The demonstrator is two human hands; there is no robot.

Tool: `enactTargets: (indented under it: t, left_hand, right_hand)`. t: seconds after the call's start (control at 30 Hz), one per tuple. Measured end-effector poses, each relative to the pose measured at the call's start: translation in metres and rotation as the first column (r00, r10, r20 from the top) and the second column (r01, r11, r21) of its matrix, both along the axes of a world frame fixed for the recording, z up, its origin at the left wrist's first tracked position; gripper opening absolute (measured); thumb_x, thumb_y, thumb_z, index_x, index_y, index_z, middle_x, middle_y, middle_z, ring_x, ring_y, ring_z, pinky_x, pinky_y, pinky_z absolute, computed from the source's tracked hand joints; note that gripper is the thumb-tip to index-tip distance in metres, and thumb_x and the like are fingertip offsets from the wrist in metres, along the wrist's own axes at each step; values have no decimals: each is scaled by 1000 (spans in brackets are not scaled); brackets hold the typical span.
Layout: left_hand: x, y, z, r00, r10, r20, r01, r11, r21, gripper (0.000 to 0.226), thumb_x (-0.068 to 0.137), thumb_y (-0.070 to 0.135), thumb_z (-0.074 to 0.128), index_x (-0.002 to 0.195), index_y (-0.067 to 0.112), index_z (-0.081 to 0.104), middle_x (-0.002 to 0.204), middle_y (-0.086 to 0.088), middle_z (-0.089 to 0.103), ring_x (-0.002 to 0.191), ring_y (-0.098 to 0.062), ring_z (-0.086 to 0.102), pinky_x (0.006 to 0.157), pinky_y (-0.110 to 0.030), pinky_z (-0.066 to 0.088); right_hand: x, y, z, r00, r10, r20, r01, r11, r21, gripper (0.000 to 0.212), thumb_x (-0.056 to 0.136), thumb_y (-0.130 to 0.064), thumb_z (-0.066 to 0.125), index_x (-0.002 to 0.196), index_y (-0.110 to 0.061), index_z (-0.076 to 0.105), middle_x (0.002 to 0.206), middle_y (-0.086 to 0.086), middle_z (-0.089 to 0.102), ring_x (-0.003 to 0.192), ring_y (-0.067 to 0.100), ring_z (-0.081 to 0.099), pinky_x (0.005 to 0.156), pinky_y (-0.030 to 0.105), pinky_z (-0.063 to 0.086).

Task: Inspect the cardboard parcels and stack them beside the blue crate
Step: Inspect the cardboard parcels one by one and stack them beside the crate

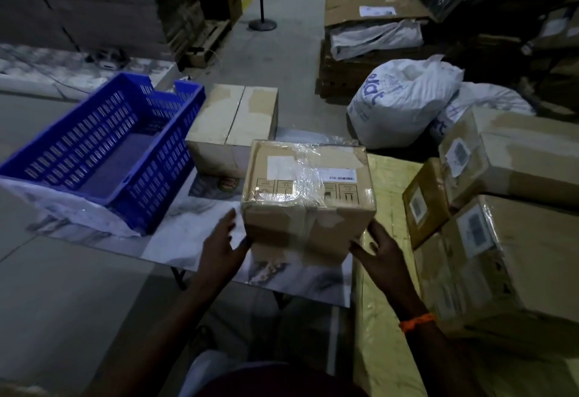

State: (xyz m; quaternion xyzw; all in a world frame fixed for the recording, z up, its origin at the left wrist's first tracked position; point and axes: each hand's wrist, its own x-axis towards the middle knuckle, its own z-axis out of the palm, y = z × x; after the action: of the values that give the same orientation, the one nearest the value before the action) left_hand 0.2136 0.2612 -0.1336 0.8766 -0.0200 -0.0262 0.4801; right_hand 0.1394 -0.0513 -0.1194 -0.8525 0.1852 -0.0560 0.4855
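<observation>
One blue slatted plastic crate (170, 161), two parcels: plain cardboard parcel (232, 116) beside it; film-wrapped cardboard parcel (308, 185), lengthwise left-right, label up, between flat-fingered, ungripping left hand (224, 244) and right hand (383, 248).

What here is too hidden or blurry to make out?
Head view:
- Label print on the taped parcel: too small, glare from wrap.
- Fingers of the left hand: motion blur; contact with the parcel unclear.
- Boxes at right: cut off by the frame edge.
- Parcel's far side: hidden by the parcel itself.
</observation>
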Motion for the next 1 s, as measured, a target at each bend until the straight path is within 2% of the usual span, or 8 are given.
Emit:
enactTargets:
  t: [0.07, 0.23, 0.4, 0.57, 0.7, 0.83, 0.93, 1.0]
  left_hand:
    - [-6, -6, -20, 990, -79, -120, 78, 997, -11, 51, 95, 25, 69, 143, 18, 52, 138, -5, 62, 128, -22, 59, 100, -35, 50]
    - [-14, -24, -31, 997, -6, -74, 1, 998, -60, 39, 97, 27, 67, 135, 19, 61, 124, 3, 68, 118, -16, 64, 102, -42, 53]
    - [-6, -35, -13, 995, -85, 53, 89, 993, -82, 64, 92, 47, 61, 151, 23, 48, 129, 12, 66, 119, 3, 60, 95, -21, 50]
    - [23, -55, -11, 987, -155, -38, 150, 983, -108, 67, 89, 37, 63, 153, 25, 44, 140, 4, 62, 125, -9, 60, 101, -42, 54]
    - [38, -75, -3, 984, -179, -25, 176, 980, -88, 64, 88, 29, 63, 149, 17, 48, 134, 10, 58, 118, -4, 56, 97, -23, 50]
    - [58, -77, -4, 981, -176, -79, 172, 983, -61, 58, 94, 10, 65, 149, 14, 47, 127, 12, 52, 119, -10, 55, 96, -22, 44]
    - [60, -70, -15, 978, -178, -104, 177, 984, -17, 68, 90, 43, 61, 149, 11, 48, 135, 3, 59, 120, -14, 59, 97, -24, 48]
    - [58, -69, -22, 981, -143, -128, 140, 990, -30, 69, 86, 53, 58, 141, 11, 56, 128, -3, 67, 116, -20, 65, 95, -29, 52]
  right_hand:
    - [-3, -2, -35, 998, 46, -36, -43, 997, 71, 75, 82, -41, 84, 147, -23, 52, 143, -6, 62, 132, 12, 58, 108, 52, 49]
    - [-7, 17, -37, 998, -40, 49, 33, 990, 139, 56, 87, -14, 82, 137, -23, 60, 120, -18, 72, 114, -2, 65, 103, 47, 54]
    - [-6, -2, -11, 985, -92, 145, 75, 990, 118, 72, 86, -23, 83, 149, -31, 49, 129, -21, 65, 111, -9, 63, 92, 22, 52]
    - [20, -21, -17, 989, -90, 118, 81, 993, 81, 72, 85, -21, 84, 147, -30, 49, 126, -15, 64, 110, 4, 66, 87, 21, 55]
    - [29, -34, -34, 995, -87, 51, 80, 990, 116, 71, 83, -21, 87, 145, -25, 52, 130, -5, 67, 115, 16, 67, 97, 44, 58]
    - [28, -31, -35, 999, 2, -37, 5, 984, 177, 99, 74, -35, 92, 154, -32, 36, 143, -7, 57, 124, 10, 60, 104, 41, 54]
    - [15, -28, -33, 965, 189, -183, -163, 975, 150, 153, 53, -62, 95, 163, -35, -6, 168, -11, 18, 150, 10, 29, 120, 37, 34]
    - [0, -20, -36, 937, 255, -237, -249, 967, 55, 163, 47, -77, 88, 159, -35, -22, 167, -18, -7, 151, 2, 9, 122, 31, 21]
